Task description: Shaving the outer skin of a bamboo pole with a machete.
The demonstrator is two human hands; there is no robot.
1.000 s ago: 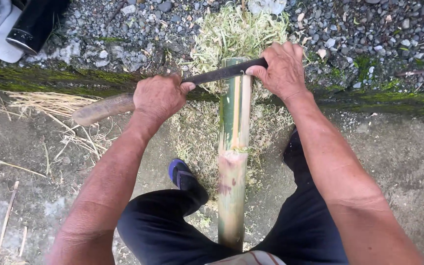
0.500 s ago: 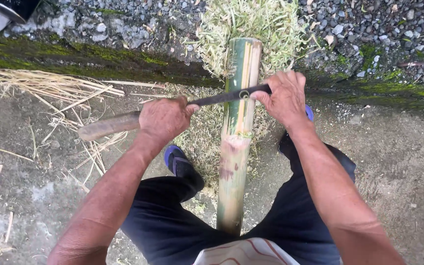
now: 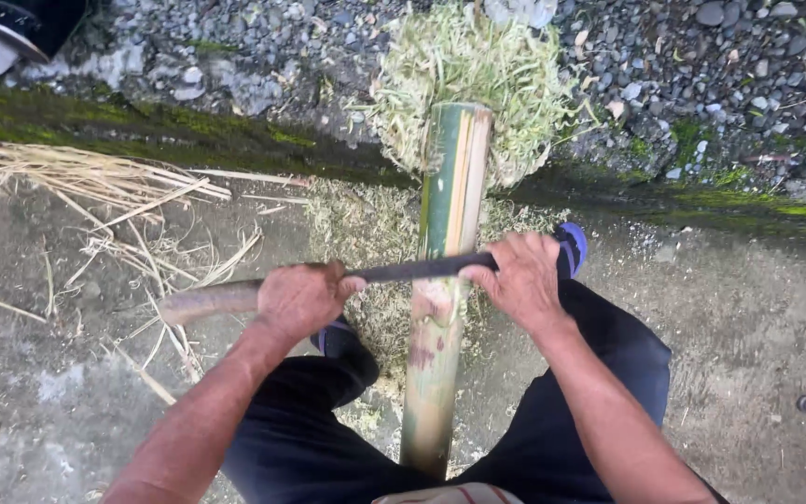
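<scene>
Legs: dark trousers (image 3: pixel 328 439) sit either side of the bamboo pole's near end, the knees spread wide.
Bamboo pole: the bamboo pole (image 3: pixel 440 327) runs from between the legs away toward the gravel, green with pale stripped streaks on its far half and brownish patches on the near half.
Left hand: the left hand (image 3: pixel 302 301) is clenched around the wooden handle (image 3: pixel 207 301) of the knife, just left of the pole, knuckles up.
Right hand: the right hand (image 3: pixel 520 280) presses on the far tip of the blade just right of the pole, fingers curled over it; the blade end is hidden beneath them.
Knife: the dark blade (image 3: pixel 412 271) lies crosswise on top of the pole, roughly at its middle, gripped at both ends.
Shoes: a blue shoe (image 3: pixel 571 247) shows just right of the pole behind the right hand; another, mostly hidden, sits left of the pole under the left hand.
Ground: grey concrete (image 3: pixel 748 336) lies on both sides of the pole.
Straw: dry strips (image 3: pixel 114 187) are scattered well left of the pole.
Shavings: a heap of pale green shavings (image 3: pixel 478 65) surrounds the pole's far end.
Moss edge: a mossy strip (image 3: pixel 142 126) crosses behind the pole's far end.
Gravel: grey stones (image 3: pixel 701 65) lie beyond that.
</scene>
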